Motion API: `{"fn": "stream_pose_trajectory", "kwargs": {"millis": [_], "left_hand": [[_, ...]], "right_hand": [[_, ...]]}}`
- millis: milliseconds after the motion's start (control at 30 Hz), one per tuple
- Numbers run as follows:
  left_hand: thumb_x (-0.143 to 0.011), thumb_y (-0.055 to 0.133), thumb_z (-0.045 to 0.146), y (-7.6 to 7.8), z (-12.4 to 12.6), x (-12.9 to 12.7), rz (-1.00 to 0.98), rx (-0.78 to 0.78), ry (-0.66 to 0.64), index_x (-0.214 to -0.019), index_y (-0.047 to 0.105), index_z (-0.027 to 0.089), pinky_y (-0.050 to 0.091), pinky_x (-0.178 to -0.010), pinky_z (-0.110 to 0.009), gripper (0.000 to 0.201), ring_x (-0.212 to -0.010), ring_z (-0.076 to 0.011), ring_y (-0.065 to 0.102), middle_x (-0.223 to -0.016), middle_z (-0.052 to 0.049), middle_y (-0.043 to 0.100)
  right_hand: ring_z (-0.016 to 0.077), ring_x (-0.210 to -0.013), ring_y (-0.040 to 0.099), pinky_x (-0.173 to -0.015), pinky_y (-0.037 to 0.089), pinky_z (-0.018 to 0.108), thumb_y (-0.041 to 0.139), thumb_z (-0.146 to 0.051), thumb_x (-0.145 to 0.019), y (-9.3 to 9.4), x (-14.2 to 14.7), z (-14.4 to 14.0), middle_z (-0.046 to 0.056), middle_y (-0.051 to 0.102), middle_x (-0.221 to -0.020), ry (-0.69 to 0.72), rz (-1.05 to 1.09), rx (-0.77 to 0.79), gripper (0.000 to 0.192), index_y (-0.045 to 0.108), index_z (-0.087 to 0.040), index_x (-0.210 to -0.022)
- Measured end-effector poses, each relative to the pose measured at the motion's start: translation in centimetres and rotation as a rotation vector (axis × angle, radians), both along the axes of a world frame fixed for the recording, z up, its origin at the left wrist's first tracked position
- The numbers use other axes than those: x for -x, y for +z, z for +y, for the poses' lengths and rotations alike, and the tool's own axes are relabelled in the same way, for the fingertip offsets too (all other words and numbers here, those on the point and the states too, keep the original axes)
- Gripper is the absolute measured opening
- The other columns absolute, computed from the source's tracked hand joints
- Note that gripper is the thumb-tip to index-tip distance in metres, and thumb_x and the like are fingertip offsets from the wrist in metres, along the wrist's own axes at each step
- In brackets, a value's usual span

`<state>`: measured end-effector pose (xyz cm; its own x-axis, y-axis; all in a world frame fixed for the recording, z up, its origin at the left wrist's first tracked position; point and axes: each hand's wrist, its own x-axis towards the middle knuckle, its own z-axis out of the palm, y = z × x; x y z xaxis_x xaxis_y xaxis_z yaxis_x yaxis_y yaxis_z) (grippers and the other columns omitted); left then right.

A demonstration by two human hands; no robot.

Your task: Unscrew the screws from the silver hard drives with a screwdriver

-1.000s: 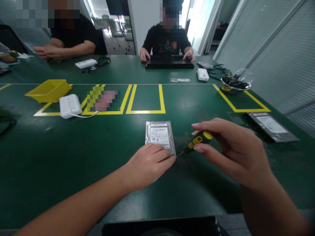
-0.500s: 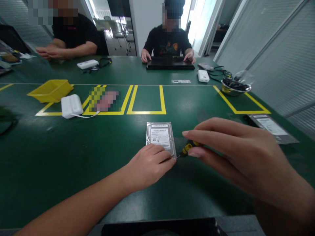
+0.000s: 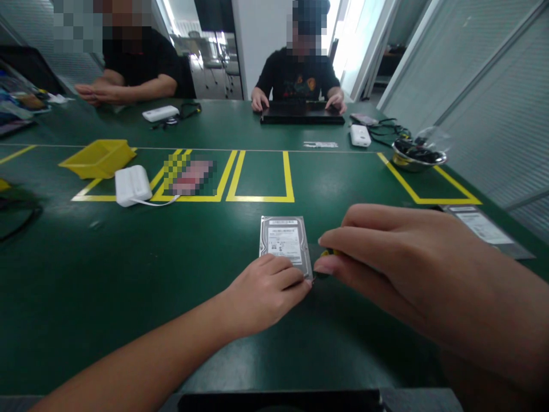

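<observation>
A silver hard drive [image 3: 285, 240] with a white label lies flat on the green table [image 3: 128, 274] in front of me. My left hand [image 3: 263, 294] rests on its near edge, fingers pressing down on the near right corner. My right hand [image 3: 412, 269] grips a small black and yellow screwdriver [image 3: 325, 254]; only a sliver of the handle shows between my fingers. The tip sits at the drive's near right corner, next to my left fingertips.
Another flat drive [image 3: 484, 229] lies at the right. A metal bowl [image 3: 418, 155] of cables, a yellow bin [image 3: 98, 158], a white device [image 3: 132, 185] and yellow tape boxes [image 3: 261, 177] lie further back. Two people sit across, one with hands on a black laptop [image 3: 302, 116].
My right hand slid left and closed in over the screwdriver, hiding most of its handle. The left hand stayed on the drive. The view shifted slightly.
</observation>
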<state>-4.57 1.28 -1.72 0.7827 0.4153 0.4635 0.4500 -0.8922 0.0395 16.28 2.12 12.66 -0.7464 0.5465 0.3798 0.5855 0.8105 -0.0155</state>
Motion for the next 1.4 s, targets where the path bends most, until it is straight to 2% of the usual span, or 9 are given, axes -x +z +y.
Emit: {"fn": "stream_pose_trajectory", "kwargs": {"millis": [267,367,433,533,600,733,967,1133,1400], "left_hand": [[-0.096,0.054,0.022,0.1,0.1,0.1,0.025,0.008,-0.006,-0.115,0.064,0.017,0.052,-0.078,-0.036,0.021,-0.092,-0.0208,0.062,-0.098,-0.007,0.069],[-0.096,0.055,0.022,0.1,0.1,0.0,0.04,0.01,-0.011,-0.115,0.063,0.017,0.051,-0.074,-0.036,0.021,-0.09,-0.0212,0.061,-0.099,-0.005,0.069],[-0.097,0.054,0.022,0.1,0.1,0.0,0.038,0.006,-0.008,-0.116,0.063,0.017,0.051,-0.075,-0.036,0.021,-0.092,-0.0215,0.061,-0.1,-0.006,0.068],[-0.096,0.054,0.021,0.2,0.0,0.0,0.052,0.005,0.006,-0.114,0.063,0.018,0.049,-0.075,-0.036,0.02,-0.089,-0.0209,0.06,-0.1,-0.006,0.068],[-0.096,0.054,0.022,0.2,0.0,0.0,0.059,0.002,0.011,-0.112,0.064,0.018,0.048,-0.072,-0.035,0.019,-0.086,-0.0206,0.059,-0.097,-0.005,0.067],[-0.096,0.056,0.021,0.3,0.0,0.0,0.046,-0.007,0.002,-0.111,0.063,0.017,0.048,-0.071,-0.036,0.018,-0.085,-0.0208,0.058,-0.092,-0.004,0.065],[-0.096,0.056,0.021,0.3,0.2,0.1,0.054,0.014,-0.016,-0.115,0.062,0.017,0.051,-0.077,-0.039,0.021,-0.092,-0.0227,0.058,-0.104,-0.005,0.067],[-0.094,0.058,0.021,0.5,0.2,-0.1,0.035,0.001,-0.016,-0.11,0.064,0.017,0.051,-0.073,-0.038,0.017,-0.087,-0.0219,0.058,-0.094,-0.003,0.066],[-0.095,0.057,0.021,0.6,0.1,0.0,0.055,0.027,-0.026,-0.114,0.063,0.017,0.053,-0.075,-0.039,0.02,-0.09,-0.0224,0.06,-0.1,-0.004,0.068]], "right_hand": [[0.0125,-0.051,0.047,-0.044,0.031,0.03,0.051,-0.029,-0.096,0.2,0.0,0.5,0.004,0.055,-0.065,0.072,0.03,-0.006,0.032,0.065,-0.02,-0.069],[0.014,-0.055,0.049,-0.047,0.033,0.03,0.047,-0.022,-0.096,0.6,0.1,0.3,0.004,0.06,-0.067,0.058,-0.023,-0.009,0.035,0.068,-0.02,-0.069],[0.0138,-0.057,0.051,-0.049,0.034,0.029,0.048,-0.02,-0.095,0.7,0.0,0.1,0.004,0.062,-0.071,0.021,-0.052,0.006,0.03,0.071,-0.019,-0.076],[0.0122,-0.058,0.053,-0.05,0.036,0.027,0.056,-0.025,-0.092,0.8,-0.5,-0.2,0.003,0.063,-0.078,-0.026,-0.03,0.069,0.018,0.071,-0.018,-0.087],[0.0112,-0.058,0.052,-0.05,0.036,0.026,0.061,-0.029,-0.089,0.8,-0.9,-0.3,0.001,0.062,-0.079,-0.062,-0.013,0.126,0.014,0.07,-0.019,-0.088],[0.0105,-0.056,0.05,-0.049,0.033,0.026,0.061,-0.034,-0.089,1.0,-1.3,-0.2,-0.001,0.06,-0.075,-0.065,0.004,0.182,0.015,0.066,-0.021,-0.083],[0.0085,-0.062,0.053,-0.054,0.036,0.023,0.059,-0.033,-0.091,1.0,-1.4,0.2,0.0,0.061,-0.084,-0.043,0.002,0.227,0.016,0.066,-0.02,-0.086],[0.0071,-0.065,0.053,-0.056,0.036,0.021,0.058,-0.034,-0.093,1.3,-1.5,0.2,-0.001,0.062,-0.089,-0.008,0.013,0.3,0.016,0.066,-0.021,-0.088],[0.0106,-0.067,0.055,-0.059,0.037,0.025,0.061,-0.029,-0.09,1.5,-1.6,0.5,-0.001,0.064,-0.082,0.009,0.035,0.319,0.012,0.067,-0.019,-0.088]]}}
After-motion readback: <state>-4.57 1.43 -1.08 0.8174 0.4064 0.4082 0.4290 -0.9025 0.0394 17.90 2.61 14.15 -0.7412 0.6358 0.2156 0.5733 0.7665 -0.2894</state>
